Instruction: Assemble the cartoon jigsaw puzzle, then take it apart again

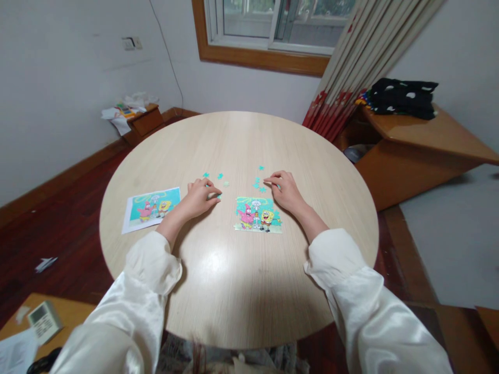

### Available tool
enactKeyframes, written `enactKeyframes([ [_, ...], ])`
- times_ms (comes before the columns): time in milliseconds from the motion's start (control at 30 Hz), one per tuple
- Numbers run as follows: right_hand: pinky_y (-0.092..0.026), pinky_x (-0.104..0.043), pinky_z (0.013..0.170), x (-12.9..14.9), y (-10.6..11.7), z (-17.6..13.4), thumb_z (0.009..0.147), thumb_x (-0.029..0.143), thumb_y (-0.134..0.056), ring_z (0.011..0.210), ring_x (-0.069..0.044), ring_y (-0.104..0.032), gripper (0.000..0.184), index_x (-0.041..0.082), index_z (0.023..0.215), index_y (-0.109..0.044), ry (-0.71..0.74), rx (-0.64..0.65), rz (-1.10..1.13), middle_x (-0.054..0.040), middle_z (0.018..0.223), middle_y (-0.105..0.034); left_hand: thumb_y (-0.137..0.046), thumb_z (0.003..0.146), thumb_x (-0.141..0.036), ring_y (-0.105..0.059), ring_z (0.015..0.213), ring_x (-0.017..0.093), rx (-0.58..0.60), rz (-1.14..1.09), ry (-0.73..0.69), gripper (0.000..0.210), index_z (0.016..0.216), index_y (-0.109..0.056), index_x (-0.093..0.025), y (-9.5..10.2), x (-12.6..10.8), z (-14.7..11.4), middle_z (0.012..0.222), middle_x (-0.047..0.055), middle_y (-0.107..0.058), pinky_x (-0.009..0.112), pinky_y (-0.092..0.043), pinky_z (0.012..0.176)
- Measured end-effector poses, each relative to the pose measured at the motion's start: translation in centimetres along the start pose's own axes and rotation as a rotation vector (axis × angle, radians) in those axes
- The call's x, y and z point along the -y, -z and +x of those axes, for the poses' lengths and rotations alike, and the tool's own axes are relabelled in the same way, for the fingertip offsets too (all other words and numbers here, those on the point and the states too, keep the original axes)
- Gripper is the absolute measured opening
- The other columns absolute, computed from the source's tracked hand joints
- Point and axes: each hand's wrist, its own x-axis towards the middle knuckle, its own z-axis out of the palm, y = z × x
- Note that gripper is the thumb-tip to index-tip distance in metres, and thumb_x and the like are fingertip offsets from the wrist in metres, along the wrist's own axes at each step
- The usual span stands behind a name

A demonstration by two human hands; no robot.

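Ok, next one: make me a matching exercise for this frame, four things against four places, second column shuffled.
Things
1. left hand
2. right hand
3. printed sheet
4. puzzle

Places
A. on the table, between the two forearms
B. immediately right of a group of loose pieces
C. on the table's left side, beyond the left forearm
D. fingertips at a small turquoise piece

Pairs: 1-D; 2-B; 3-C; 4-A
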Motion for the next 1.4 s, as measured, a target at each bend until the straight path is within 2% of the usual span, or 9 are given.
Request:
enactKeyframes([
  [267,-0.037,-0.05,0.093,0.0,-1.0,1.0,0.088,0.017,-0.044,0.107,-0.028,-0.048,0.036,0.03,0.108,-0.071,0.028,0.067,-0.09,-0.0101,0.113,-0.058,-0.063,0.085,-0.027,-0.048,0.104,0.028,0.009,-0.004,0.024,0.02,0.101,-0.07,-0.02,0.2,-0.5,-0.1,0.105,0.009,-0.057,0.047,-0.033,0.091],
  [400,-0.035,-0.052,0.092,-0.1,-1.2,1.0,0.089,0.018,-0.043,0.112,-0.03,-0.045,0.035,0.031,0.105,-0.072,0.056,0.113,-0.096,-0.01,0.116,-0.058,-0.062,0.085,-0.027,-0.048,0.103,0.028,0.008,-0.001,0.033,0.02,0.101,-0.071,-0.021,0.3,-0.6,-0.1,0.104,0.008,-0.056,0.046,-0.033,0.091],
  [767,-0.034,-0.047,0.093,-0.5,-0.3,1.7,0.09,0.017,-0.039,0.108,-0.028,-0.048,0.039,0.02,0.119,-0.065,-0.149,0.062,-0.209,-0.015,0.115,-0.058,-0.062,0.085,-0.026,-0.048,0.105,0.028,0.006,0.01,0.026,0.02,0.103,-0.07,-0.02,0.2,-0.4,-0.1,0.106,0.008,-0.056,0.048,-0.033,0.092],
  [867,-0.034,-0.047,0.093,-0.8,-0.5,2.1,0.089,0.015,-0.039,0.108,-0.028,-0.048,0.04,0.019,0.119,-0.065,-0.162,0.061,-0.211,-0.0148,0.116,-0.059,-0.059,0.086,-0.024,-0.048,0.104,0.028,0.005,0.019,0.024,0.022,0.105,-0.069,-0.021,0.1,-0.3,-0.1,0.106,0.008,-0.057,0.047,-0.034,0.091],
  [1000,-0.036,-0.047,0.093,-2.1,-0.5,2.2,0.085,0.011,-0.039,0.107,-0.027,-0.05,0.039,0.021,0.107,-0.069,-0.156,-0.004,-0.155,-0.0124,0.111,-0.061,-0.059,0.086,-0.025,-0.048,0.104,0.028,-0.011,0.025,0.019,0.022,0.105,-0.069,-0.02,-0.1,-0.2,-0.1,0.106,0.009,-0.057,0.045,-0.034,0.09],
  [1133,-0.042,-0.044,0.093,-4.0,0.6,1.7,0.08,0.007,-0.037,0.098,-0.024,-0.056,0.037,0.018,0.088,-0.072,-0.222,-0.036,0.034,-0.0104,0.097,-0.064,-0.057,0.086,-0.025,-0.048,0.103,0.028,-0.035,0.028,0.006,0.023,0.105,-0.069,-0.021,-0.4,0.3,-0.2,0.106,0.009,-0.057,0.045,-0.034,0.088],
  [1233,-0.045,-0.042,0.092,-4.8,1.9,1.1,0.078,0.009,-0.042,0.093,-0.021,-0.06,0.031,0.018,0.08,-0.072,-0.271,0.012,0.199,-0.0083,0.094,-0.065,-0.054,0.087,-0.023,-0.048,0.102,0.027,-0.059,0.033,0.006,0.025,0.107,-0.069,-0.022,-0.7,0.6,-0.1,0.105,0.009,-0.057,0.044,-0.034,0.087],
  [1333,-0.045,-0.043,0.095,-4.7,3.0,0.6,0.078,0.02,-0.056,0.098,-0.021,-0.06,0.019,0.019,0.086,-0.073,-0.25,0.115,0.272,-0.0091,0.103,-0.063,-0.054,0.087,-0.023,-0.048,0.102,0.027,-0.069,0.039,0.008,0.025,0.107,-0.069,-0.022,-0.7,0.7,0.0,0.104,0.009,-0.058,0.044,-0.035,0.087],
  [1400,-0.043,-0.044,0.1,-4.5,3.5,0.3,0.073,0.028,-0.068,0.102,-0.022,-0.059,0.02,0.02,0.09,-0.074,-0.215,0.187,0.29,-0.0095,0.107,-0.061,-0.055,0.087,-0.024,-0.048,0.102,0.027,-0.067,0.041,0.012,0.024,0.106,-0.069,-0.022,-0.7,0.7,0.0,0.104,0.009,-0.058,0.044,-0.035,0.087],
])
